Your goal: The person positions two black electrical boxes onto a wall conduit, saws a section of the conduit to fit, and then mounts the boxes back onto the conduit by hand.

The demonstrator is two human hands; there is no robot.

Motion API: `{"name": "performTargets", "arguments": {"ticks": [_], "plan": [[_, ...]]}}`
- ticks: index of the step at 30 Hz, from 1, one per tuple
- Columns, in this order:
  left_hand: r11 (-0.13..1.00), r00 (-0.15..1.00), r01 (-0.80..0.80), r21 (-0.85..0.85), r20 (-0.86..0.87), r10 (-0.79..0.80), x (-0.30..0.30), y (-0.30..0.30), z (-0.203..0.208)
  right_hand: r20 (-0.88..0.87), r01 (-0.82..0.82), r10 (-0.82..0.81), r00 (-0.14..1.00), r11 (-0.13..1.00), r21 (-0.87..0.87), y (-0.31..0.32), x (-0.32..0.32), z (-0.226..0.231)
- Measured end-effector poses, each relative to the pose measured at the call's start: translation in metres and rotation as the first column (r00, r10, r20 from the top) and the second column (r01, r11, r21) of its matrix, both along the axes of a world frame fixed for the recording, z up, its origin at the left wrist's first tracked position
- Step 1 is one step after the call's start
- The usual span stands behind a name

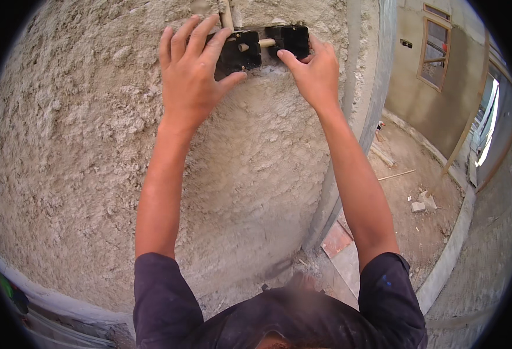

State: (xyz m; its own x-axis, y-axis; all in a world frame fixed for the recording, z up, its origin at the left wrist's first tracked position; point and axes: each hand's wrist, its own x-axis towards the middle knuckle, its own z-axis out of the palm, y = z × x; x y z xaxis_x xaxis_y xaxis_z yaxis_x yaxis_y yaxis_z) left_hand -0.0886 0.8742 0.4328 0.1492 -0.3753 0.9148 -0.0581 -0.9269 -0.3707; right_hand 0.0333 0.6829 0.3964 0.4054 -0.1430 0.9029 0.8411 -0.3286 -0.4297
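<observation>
Two black electrical back boxes (291,43) sit side by side at the rough wall, joined by a short beige conduit (266,43). My left hand (193,72) spans the left black box (248,57), index finger at its upper edge and thumb along its lower edge. The other left fingers are spread toward the wall. With thumb in front and fingers curled round the far side, my right hand (317,72) grips the right box. Another beige conduit (227,15) comes down to the left box from above. The boxes' backs are hidden.
Rough plaster wall (75,157) fills the left and middle. A grey vertical edge strip (378,70) runs down its right side. Beyond lie a dirt floor with broken block pieces (419,206), a thin stick (397,174) and a wall with a wooden-framed window (434,53).
</observation>
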Motion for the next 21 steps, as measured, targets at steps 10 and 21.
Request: {"name": "performTargets", "arguments": {"ticks": [10, 21], "plan": [[0.999, 0.999, -0.020, 0.026, 0.027, 0.019, 0.000, 0.003, -0.001, 0.049, 0.032, -0.030, 0.998, 0.999, -0.037, -0.001, 0.008, -0.005], [0.999, 0.997, 0.030, 0.032, 0.064, -0.032, -0.006, -0.007, -0.001, -0.116, 0.054, -0.055, 0.992, 0.998, -0.013, -0.032, -0.027, -0.020]]}}
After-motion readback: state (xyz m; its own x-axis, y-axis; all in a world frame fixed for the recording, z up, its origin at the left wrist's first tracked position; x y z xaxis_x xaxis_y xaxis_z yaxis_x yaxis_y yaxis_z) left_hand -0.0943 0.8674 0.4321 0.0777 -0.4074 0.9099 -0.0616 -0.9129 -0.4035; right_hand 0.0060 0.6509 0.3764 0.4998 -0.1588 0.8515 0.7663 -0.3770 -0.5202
